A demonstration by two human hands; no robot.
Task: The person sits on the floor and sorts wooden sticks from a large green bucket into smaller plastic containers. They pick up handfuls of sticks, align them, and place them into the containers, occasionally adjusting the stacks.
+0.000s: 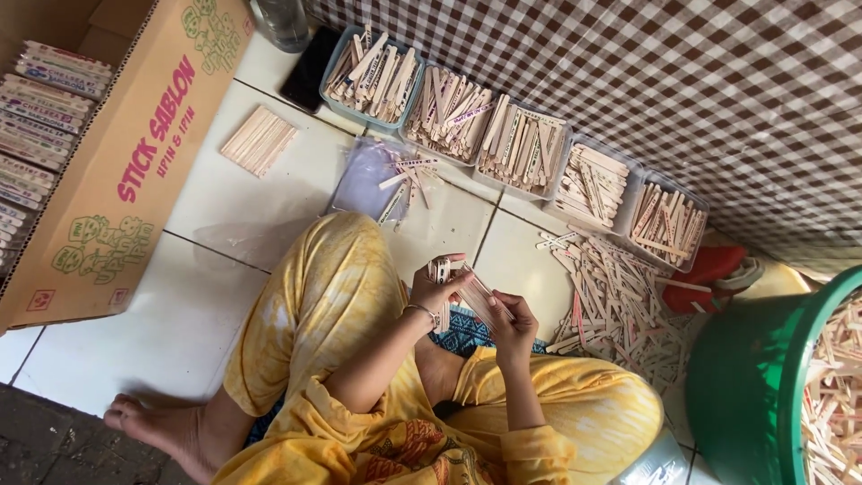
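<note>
Wooden flat sticks, pale and thin, sit as a small bundle between both hands, above the person's lap. They look light and stiff, smooth enough to slide over one another, and liable to snap if bent hard; by my judgement the safest hold is across the flat faces near the middle of the bundle, squeezing so none slip out. The left hand, with a bracelet at the wrist, has its fingers curled shut around the bundle's near end. The right hand is closed on the other end, its fingers wrapped under the sticks, so the bundle bridges straight from one grip to the other.

Just beyond the right hand's fingers a loose heap of sticks spreads over the white tiled floor. Farther ahead of both hands stands a row of clear trays filled with sorted sticks, against a brown checked cloth. Well off to the left hand's side lie a small neat stack of sticks and a cardboard box; beside the right, a green tub holds more.
</note>
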